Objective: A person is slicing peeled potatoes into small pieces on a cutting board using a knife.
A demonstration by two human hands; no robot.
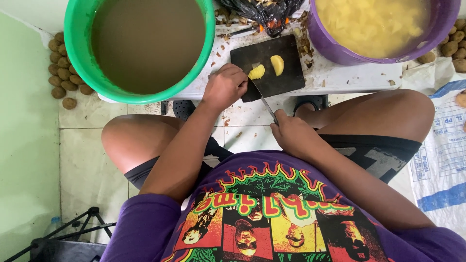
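Note:
My left hand (224,87) rests on the black cutting board (286,73) and holds a peeled yellow potato piece (257,72) with its fingertips. My right hand (290,133) is closed around the handle of a knife (263,99), whose blade points up to the held piece. A second potato half (277,64) lies free on the board to the right. The board sits on a low white table (359,76) between my knees.
A green basin (77,48) of murky brown water stands at the left, a purple basin (335,48) of cut potato in water at the right. Unpeeled potatoes (62,73) lie on the floor at both sides. A black bag (267,12) with peels sits behind the board. A white sack (441,160) lies at the right.

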